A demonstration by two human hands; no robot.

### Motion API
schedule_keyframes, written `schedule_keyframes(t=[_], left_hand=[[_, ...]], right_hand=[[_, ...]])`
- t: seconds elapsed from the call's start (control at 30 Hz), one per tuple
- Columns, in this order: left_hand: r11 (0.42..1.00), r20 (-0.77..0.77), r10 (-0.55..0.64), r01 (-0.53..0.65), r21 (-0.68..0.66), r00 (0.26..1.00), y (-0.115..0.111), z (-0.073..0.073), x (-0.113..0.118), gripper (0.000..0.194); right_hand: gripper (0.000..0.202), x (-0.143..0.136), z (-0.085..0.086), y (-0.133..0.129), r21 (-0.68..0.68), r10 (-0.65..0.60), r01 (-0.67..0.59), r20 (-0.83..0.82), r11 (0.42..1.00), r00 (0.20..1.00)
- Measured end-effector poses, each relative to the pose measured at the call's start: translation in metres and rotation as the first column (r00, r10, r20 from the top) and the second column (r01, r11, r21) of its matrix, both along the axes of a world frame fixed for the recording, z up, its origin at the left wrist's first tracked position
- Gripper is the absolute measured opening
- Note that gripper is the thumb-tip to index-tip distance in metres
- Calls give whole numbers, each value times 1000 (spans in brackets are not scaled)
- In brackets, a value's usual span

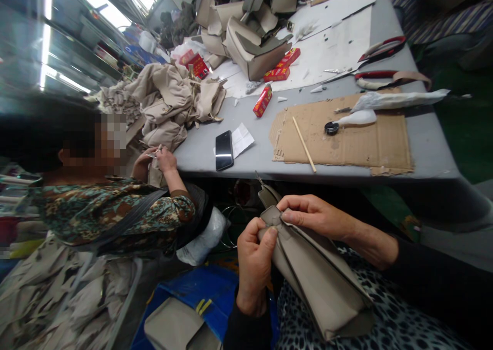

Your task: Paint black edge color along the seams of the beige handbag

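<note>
A beige-grey handbag [319, 278] with dark edges lies across my lap, below the table's front edge. My left hand [256, 257] pinches the bag's upper corner with thumb and fingers. Close beside it, my right hand [318, 216] grips the same end from the other side, thumb on top. A narrow strap piece [268, 193] sticks up beyond my fingers. What lies between my fingertips is partly hidden.
On the grey table [192, 157] are a phone [224, 151], cardboard [354, 147] with a thin stick [304, 144], scissors [393, 78], red boxes [263, 101] and a bag pile [250, 47]. A co-worker [115, 211] sits left. Below stands a blue bin [185, 288].
</note>
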State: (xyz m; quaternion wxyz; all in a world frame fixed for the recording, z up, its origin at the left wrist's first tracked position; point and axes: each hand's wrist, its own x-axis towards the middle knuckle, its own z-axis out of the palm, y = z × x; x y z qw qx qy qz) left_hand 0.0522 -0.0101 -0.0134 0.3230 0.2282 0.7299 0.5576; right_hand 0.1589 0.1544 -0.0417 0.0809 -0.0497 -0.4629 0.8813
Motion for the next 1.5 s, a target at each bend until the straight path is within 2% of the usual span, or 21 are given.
schedule_keyframes(t=[0.37, 0.63, 0.83, 1.0, 1.2, 1.3, 1.5], left_hand=[[1000, -20, 5, -5, -26, 1000, -1, 0, -1, 29], [1000, -27, 18, -18, -11, 999, -3, 2, 0, 26], [1000, -24, 1, -1, -24, 1000, -5, 4, 1, 24], [997, -58, 3, -8, -76, 998, -2, 6, 4, 30], [995, -87, -31, 22, -96, 996, 15, 10, 8, 33], [995, -99, -52, 42, -94, 994, 23, 12, 8, 30], [994, -73, -95, 91, -54, 993, 31, 13, 5, 30]], right_hand=[[41, 0, 0, -1, 31, -3, 4, -13, 999, 1000], [42, 3, 8, 1, 265, 4, -7, 12, 964, 1000], [35, 4, 14, 0, 305, -13, 10, 6, 952, 1000], [35, 3, 8, -1, 239, -3, 2, 0, 971, 1000], [32, 8, -12, 4, 22, 0, 0, 11, 1000, 1000], [26, 10, -20, 8, -22, -25, 26, 40, 999, 999], [19, 11, -13, 10, -37, -64, 67, 87, 997, 994]])
